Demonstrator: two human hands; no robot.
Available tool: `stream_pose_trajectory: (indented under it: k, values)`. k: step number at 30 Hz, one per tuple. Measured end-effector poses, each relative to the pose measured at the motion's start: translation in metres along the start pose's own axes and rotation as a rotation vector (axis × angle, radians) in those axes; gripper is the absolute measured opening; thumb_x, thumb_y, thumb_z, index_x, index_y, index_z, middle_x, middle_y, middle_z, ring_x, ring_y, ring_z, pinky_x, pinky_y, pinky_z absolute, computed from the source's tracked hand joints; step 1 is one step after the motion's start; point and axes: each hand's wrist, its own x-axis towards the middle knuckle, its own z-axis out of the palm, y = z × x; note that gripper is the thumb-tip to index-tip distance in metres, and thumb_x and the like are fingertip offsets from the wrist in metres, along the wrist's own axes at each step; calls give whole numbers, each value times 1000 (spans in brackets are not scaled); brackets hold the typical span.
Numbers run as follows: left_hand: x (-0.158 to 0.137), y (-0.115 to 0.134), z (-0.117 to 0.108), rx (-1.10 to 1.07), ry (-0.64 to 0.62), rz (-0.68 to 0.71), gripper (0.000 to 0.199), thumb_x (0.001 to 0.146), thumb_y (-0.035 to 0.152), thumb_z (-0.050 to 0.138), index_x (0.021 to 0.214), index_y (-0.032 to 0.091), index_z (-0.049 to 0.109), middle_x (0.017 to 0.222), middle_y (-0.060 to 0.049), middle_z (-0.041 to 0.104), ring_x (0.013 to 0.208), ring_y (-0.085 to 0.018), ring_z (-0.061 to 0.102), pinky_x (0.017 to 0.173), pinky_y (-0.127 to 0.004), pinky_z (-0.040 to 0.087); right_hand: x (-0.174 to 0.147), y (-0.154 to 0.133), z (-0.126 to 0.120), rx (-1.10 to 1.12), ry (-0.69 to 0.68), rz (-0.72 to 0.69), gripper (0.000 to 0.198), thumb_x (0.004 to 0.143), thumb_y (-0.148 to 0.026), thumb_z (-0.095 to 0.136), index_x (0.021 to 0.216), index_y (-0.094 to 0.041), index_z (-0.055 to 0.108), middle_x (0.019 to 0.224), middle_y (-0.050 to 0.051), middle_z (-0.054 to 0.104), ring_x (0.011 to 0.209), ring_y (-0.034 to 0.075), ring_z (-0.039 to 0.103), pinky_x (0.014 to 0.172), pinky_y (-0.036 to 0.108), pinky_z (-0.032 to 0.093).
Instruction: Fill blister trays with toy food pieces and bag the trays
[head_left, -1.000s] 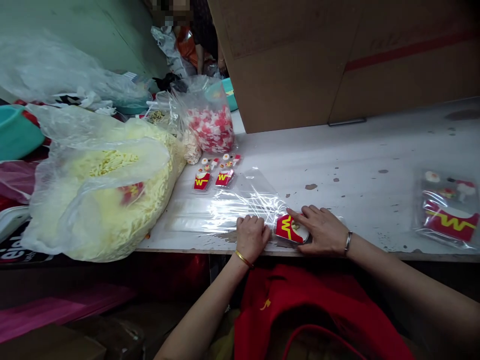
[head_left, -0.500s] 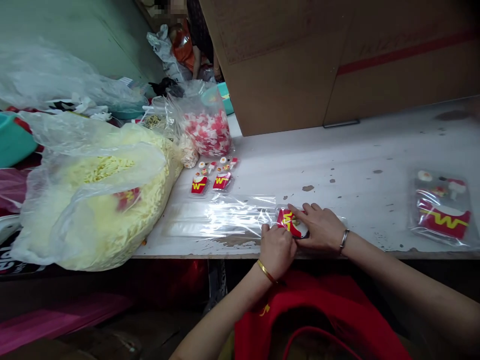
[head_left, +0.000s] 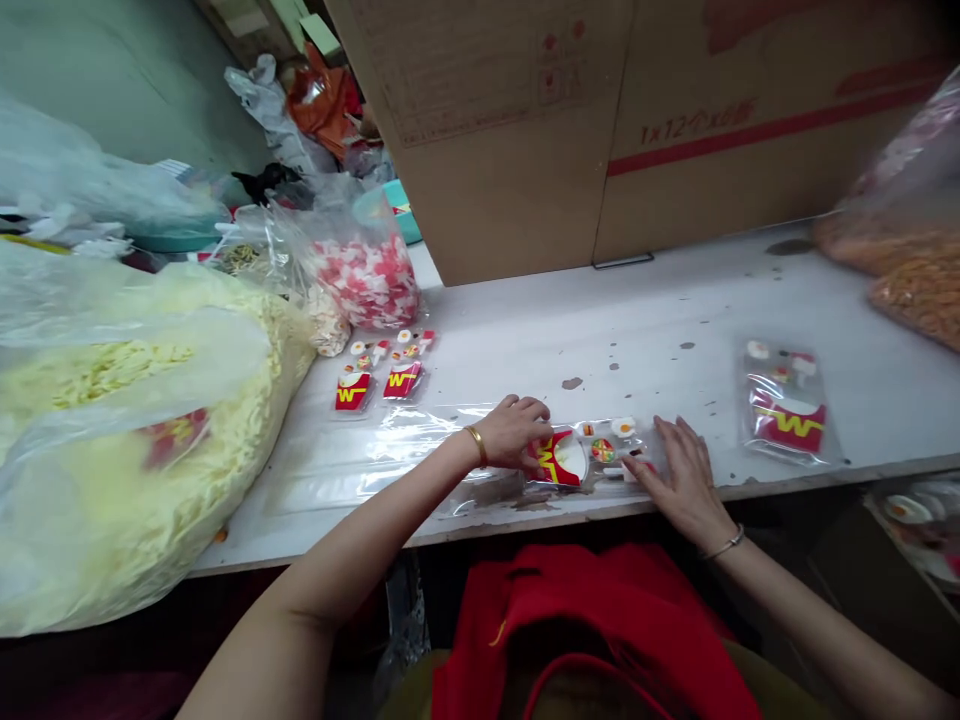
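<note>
Left grip (head_left: 519,436) bends over the red carton (head_left: 568,462) at one end of the clear packet (head_left: 589,455); I cannot tell whether it pinches there. My right grip (head_left: 681,478) is spread at the packet's other end, beside the small food pieces (head_left: 602,449). Light, even pressure from both ends should, I judge, keep the packet flat. It lies on the bench (head_left: 517,335) between my grips, clear film (head_left: 345,455) stretching left of it.
</note>
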Motion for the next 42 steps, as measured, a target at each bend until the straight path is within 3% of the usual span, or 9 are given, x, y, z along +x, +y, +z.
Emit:
stream_pose_trajectory:
  k: [4,8,12,17,21,33,37,40,42]
  values:
    - [9,-3,-5,-199,-71,59,12,79,37,64,81,26,65,122,-5,55,114,-25,47,97,-40,33,-13,-1,4,290,33,136,47,92,-49,39,126,-20,50,129,13,52,132,27,35,111,56,20]
    - [25,4,-4,-370,65,101,11,83,33,60,80,23,63,130,-5,50,120,-24,44,99,-40,34,-2,-16,3,573,54,275,46,93,-51,37,125,-22,54,133,11,51,128,24,41,110,50,29]
    - [46,19,2,-408,175,102,11,84,33,60,82,22,62,131,-5,49,123,-23,43,102,-43,34,12,-31,0,656,-61,218,48,93,-53,33,125,-24,55,133,8,52,130,23,39,111,50,27]
    - [64,24,5,-460,258,70,16,86,36,56,85,21,62,131,-7,46,123,-23,41,102,-42,35,25,-43,-5,627,-197,113,43,87,-55,47,118,-28,61,130,5,56,132,26,38,113,56,8]
    - [69,23,4,-550,253,79,19,87,38,53,85,20,59,109,-6,53,105,-18,49,95,-35,40,34,-40,-14,564,-183,85,33,81,-52,57,103,-29,66,122,5,62,127,28,44,111,59,1]
    - [82,38,2,-751,294,21,22,88,37,50,77,18,50,71,1,54,71,-12,49,72,-26,40,43,-44,-27,371,-27,-21,22,92,-37,40,77,-26,51,77,0,62,81,21,57,109,53,18]
    - [89,39,2,-887,323,-39,23,88,38,50,77,18,47,68,3,50,62,-10,51,62,-24,40,56,-43,-31,204,96,-94,22,92,-36,38,77,-25,50,81,3,59,89,22,55,111,53,15]
    - [95,32,4,-944,463,-121,24,86,38,53,76,18,46,70,4,47,59,-8,51,57,-22,40,58,-43,-30,426,138,83,27,88,-46,46,104,-25,51,109,8,58,108,26,52,105,52,29]
    - [97,26,6,-943,608,-187,24,85,37,55,74,18,46,69,4,46,60,-8,49,57,-21,41,53,-45,-28,747,-12,317,50,84,-54,51,123,-25,39,115,11,57,101,27,58,89,47,47]
